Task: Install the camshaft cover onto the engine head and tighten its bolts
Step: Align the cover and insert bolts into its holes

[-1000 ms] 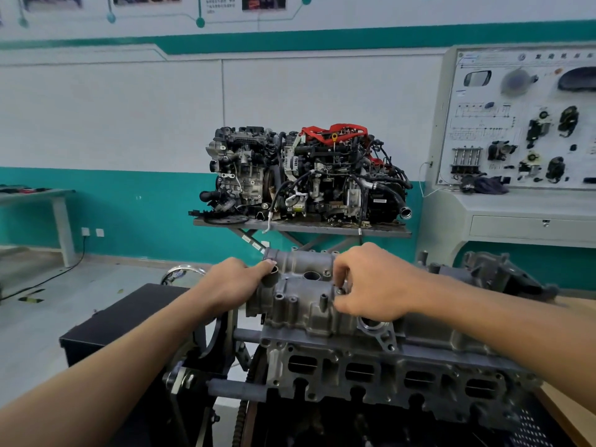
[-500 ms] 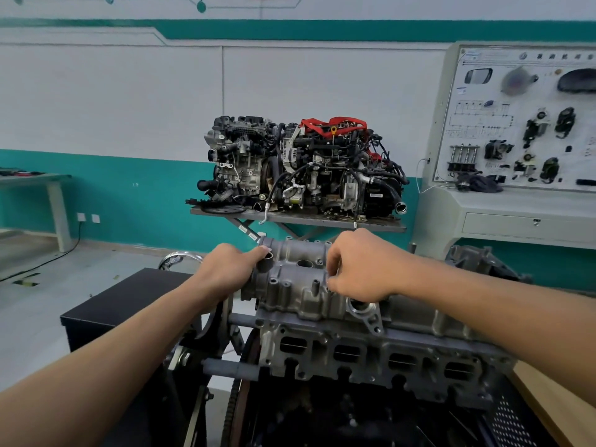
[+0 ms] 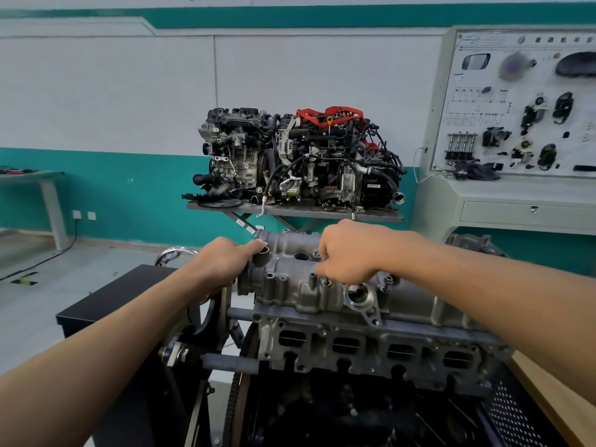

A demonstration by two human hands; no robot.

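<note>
The grey cast camshaft cover [image 3: 290,287] sits on top of the engine head [image 3: 371,346], which is mounted on a stand in front of me. My left hand [image 3: 222,262] grips the cover's left end, thumb stretched beside a short upright tube [image 3: 262,257]. My right hand [image 3: 348,250] is over the middle of the cover, fingers curled down and bunched, pinching a small bolt that they mostly hide. A thin stud [image 3: 326,281] and a taller post [image 3: 312,279] stand just in front of those fingertips.
A black cabinet [image 3: 122,304] stands at lower left beside the stand's wheel [image 3: 175,253]. Behind, a complete engine [image 3: 300,162] sits on a lift table. A grey training panel [image 3: 522,108] fills the right; a wooden bench edge [image 3: 548,391] is at lower right.
Both hands keep their hold on the cover. My right hand's fingers have shifted slightly on the cover top, and my view has moved a little.
</note>
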